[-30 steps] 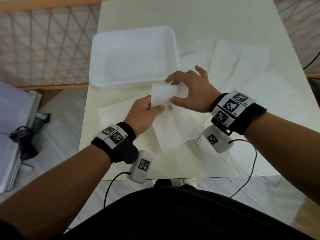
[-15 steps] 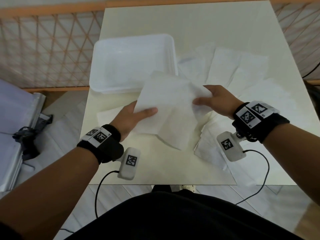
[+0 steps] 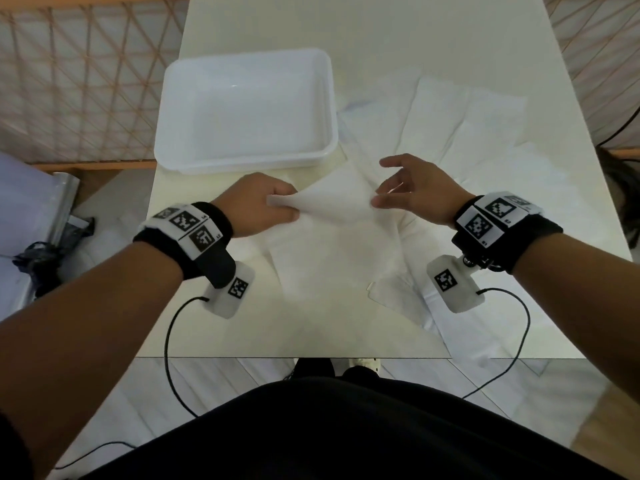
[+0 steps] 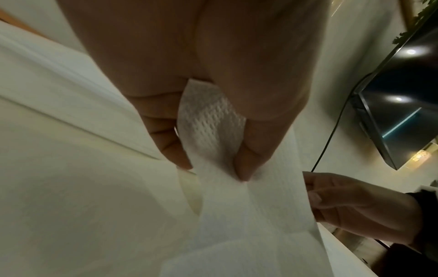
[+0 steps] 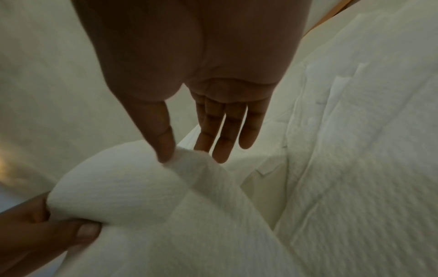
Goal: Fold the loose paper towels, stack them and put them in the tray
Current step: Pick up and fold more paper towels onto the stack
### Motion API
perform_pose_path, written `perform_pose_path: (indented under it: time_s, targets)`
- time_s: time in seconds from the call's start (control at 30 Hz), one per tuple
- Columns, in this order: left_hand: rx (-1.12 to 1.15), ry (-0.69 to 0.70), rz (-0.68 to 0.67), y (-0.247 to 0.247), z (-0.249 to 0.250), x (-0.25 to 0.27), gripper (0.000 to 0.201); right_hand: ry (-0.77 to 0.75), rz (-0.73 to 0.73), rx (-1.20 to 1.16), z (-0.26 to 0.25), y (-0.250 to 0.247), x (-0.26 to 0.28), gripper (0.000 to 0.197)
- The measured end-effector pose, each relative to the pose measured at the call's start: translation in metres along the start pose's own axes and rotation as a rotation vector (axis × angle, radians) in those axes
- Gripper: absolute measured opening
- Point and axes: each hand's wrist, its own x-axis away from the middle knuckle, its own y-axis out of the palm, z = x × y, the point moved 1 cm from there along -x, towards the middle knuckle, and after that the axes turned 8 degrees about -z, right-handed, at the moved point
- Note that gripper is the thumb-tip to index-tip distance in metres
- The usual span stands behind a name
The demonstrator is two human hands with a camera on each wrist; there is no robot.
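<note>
No readable words, brands or numbers anywhere. Only signs: black-and-white square marker codes, w/ tiny chars beside them too small to read.

- Left wristband (image 3: 183, 233): approx. three marker squares on its white panel, small illegible print at panel edge.
- Left wrist camera pod (image 3: 230, 294): one marker square on its white casing.
- Right wristband (image 3: 498, 220): approx. three marker squares; tiny print beside them, can't make out.
- Right wrist camera pod (image 3: 453, 287): one marker square.

Wrist views: no text; paper towel (image 4: 213, 121) shows embossed dot pattern only, no print. Tray (image 3: 180, 98) & desk (image 3: 381, 29) carry no labels that can be read.
</note>
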Motion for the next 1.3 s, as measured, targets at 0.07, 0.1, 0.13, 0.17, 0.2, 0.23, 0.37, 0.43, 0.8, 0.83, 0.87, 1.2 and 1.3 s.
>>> perform_pose_path:
  time_s: [0.07, 0.1, 0.13, 0.17, 0.2, 0.23, 0.37, 0.43, 0.8, 0.83, 0.87, 1.2, 1.3]
  targets:
    - [-0.024, -0.006, 0.012, -0.002, 0.003, -0.004, 0.011, -0.014, -0.021, 0.027, 0.001, -0.003, -0.002, 0.043]
    - [-0.038, 0.003, 0.019, -0.002, 0.006, -0.005, 0.012, -0.028, -0.039, 0.031, 0.002, -0.004, -0.002, 0.033]
    - [-0.054, 0.013, 0.028, 0.000, 0.007, -0.006, 0.011, -0.043, -0.051, 0.032, 0.004, -0.005, -0.002, 0.028]
    - [-0.066, 0.030, 0.052, 0.003, 0.008, -0.007, 0.011, -0.053, -0.051, 0.033, 0.007, -0.006, -0.002, 0.026]
    - [-0.072, 0.045, 0.093, 0.006, 0.009, -0.008, 0.011, -0.058, -0.042, 0.037, 0.011, -0.007, -0.002, 0.023]
    - [-0.070, 0.060, 0.150, 0.010, 0.009, -0.008, 0.014, -0.062, -0.030, 0.035, 0.013, -0.008, -0.001, 0.020]
    - [-0.057, 0.132, 0.287, 0.027, 0.004, -0.004, 0.020, -0.038, 0.007, -0.043, 0.029, -0.015, 0.003, 0.013]
    - [-0.069, 0.202, 0.310, 0.040, 0.000, 0.000, 0.022, -0.049, -0.010, -0.019, 0.034, -0.017, 0.006, 0.012]
    - [0.012, 0.131, 0.365, 0.070, -0.011, 0.024, 0.019, -0.147, -0.103, 0.162, 0.046, -0.010, 0.020, 0.021]
    - [0.054, 0.092, 0.396, 0.065, -0.010, 0.026, 0.014, -0.146, -0.095, 0.138, 0.041, -0.007, 0.020, 0.014]
    - [0.077, 0.069, 0.422, 0.060, -0.007, 0.028, 0.011, -0.147, -0.085, 0.115, 0.038, -0.006, 0.018, 0.012]
    - [0.526, -0.152, 0.279, 0.059, -0.010, 0.021, 0.042, -0.111, 0.041, -0.132, 0.030, -0.003, 0.005, 0.024]
    - [0.413, -0.163, 0.306, 0.065, -0.015, 0.020, 0.037, -0.093, -0.009, -0.124, 0.034, -0.006, 0.007, 0.031]
